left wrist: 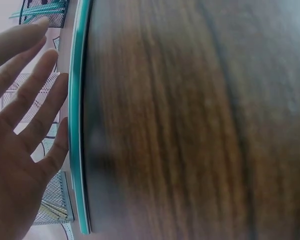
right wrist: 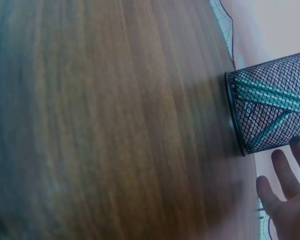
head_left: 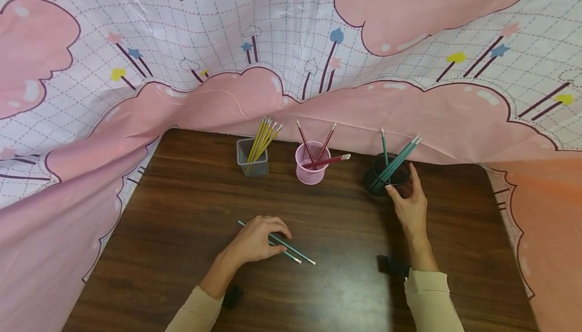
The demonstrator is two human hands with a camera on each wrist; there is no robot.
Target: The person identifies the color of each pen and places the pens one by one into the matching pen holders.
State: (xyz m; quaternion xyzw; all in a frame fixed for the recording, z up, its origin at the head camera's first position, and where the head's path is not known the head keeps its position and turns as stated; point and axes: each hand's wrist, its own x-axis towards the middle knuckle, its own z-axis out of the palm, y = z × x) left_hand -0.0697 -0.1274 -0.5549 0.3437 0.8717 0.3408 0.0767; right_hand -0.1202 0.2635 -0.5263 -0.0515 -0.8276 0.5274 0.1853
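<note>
Two teal pencils (head_left: pixel 297 252) with white erasers lie slantwise on the table before me. My left hand (head_left: pixel 259 241) hovers over them, thumb and fingers spread apart with nothing between them. In the left wrist view its fingertips come right up to the teal pencils (left wrist: pixel 78 125). At the back right stands a black mesh pencil cup (head_left: pixel 374 188) holding several teal pencils (head_left: pixel 399 161). My right hand (head_left: pixel 411 208) holds this cup by its right side, thumb at the front of the rim and a finger round the back.
A grey mesh cup (head_left: pixel 257 170) with several yellow pencils (head_left: pixel 262 140) stands at the back left. Beside it is a pink mesh cup (head_left: pixel 310 176) with several dark red pencils (head_left: pixel 326 161). A patterned cloth (head_left: pixel 318 112) hangs behind the dark wooden table (head_left: pixel 327 291).
</note>
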